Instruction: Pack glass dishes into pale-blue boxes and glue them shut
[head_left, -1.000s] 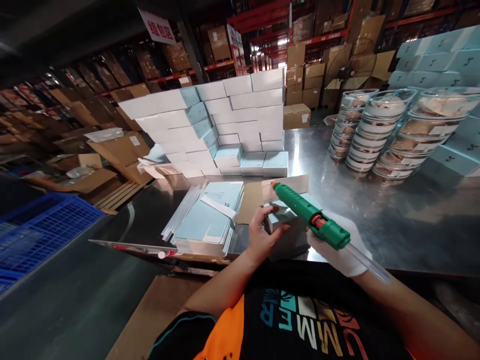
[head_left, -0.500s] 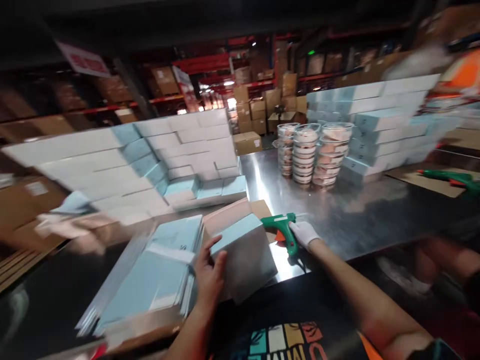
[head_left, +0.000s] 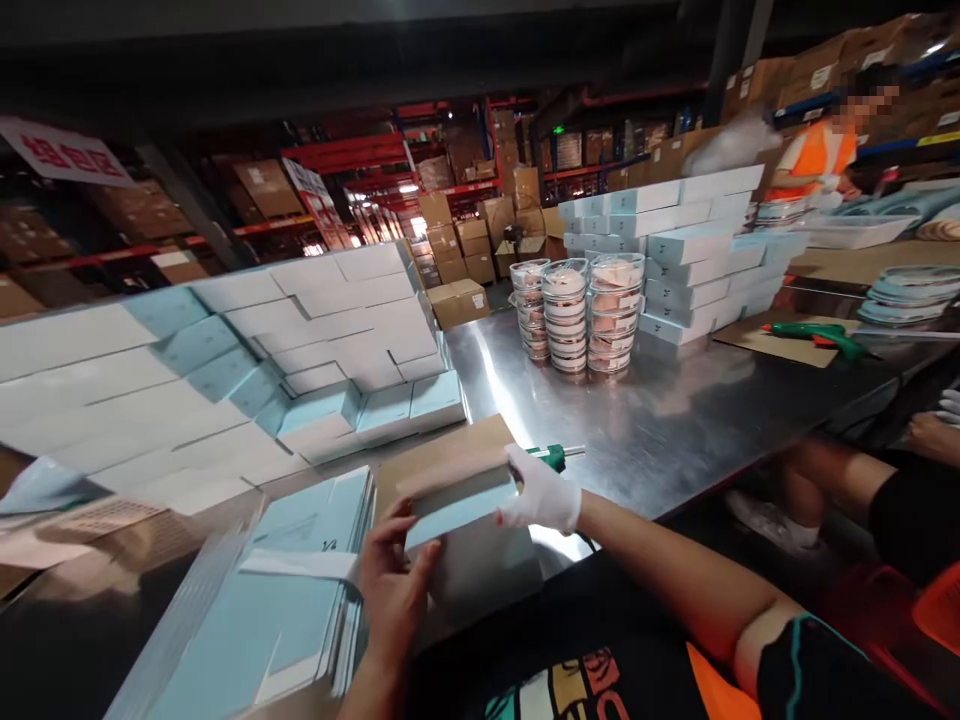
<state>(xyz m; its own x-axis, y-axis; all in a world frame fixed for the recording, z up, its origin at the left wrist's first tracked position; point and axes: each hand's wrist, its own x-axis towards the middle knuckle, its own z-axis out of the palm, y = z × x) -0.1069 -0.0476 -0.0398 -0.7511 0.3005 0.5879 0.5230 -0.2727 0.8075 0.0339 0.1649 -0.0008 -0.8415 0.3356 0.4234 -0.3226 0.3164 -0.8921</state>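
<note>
A light blue and pale-sided carton box (head_left: 484, 565) stands tilted in front of my body, with a flap raised along its far side. My bare left hand (head_left: 390, 580) grips its left end, thumb on the near edge and fingers over the far one. At the right end, my white-gloved right hand (head_left: 546, 492) pinches the box, thumb in front and fingers behind. Just beyond that glove a green glue gun (head_left: 553, 457) lies on the metal table, its grip mostly hidden. Flat light blue carton blanks (head_left: 292, 580) with a white strip lie stacked left of my left hand.
White and light blue boxes (head_left: 330, 310) form a wall at the back left. Stacked clear round tubs (head_left: 566, 315) stand mid-table (head_left: 675, 420). More boxes (head_left: 697, 255) and another green glue gun (head_left: 817, 335) lie right. A co-worker (head_left: 817, 165) in an orange vest stands behind.
My right hand has let go of the glue gun and moved left onto the box. My left hand still holds the box's left end. The view has turned to the right.
</note>
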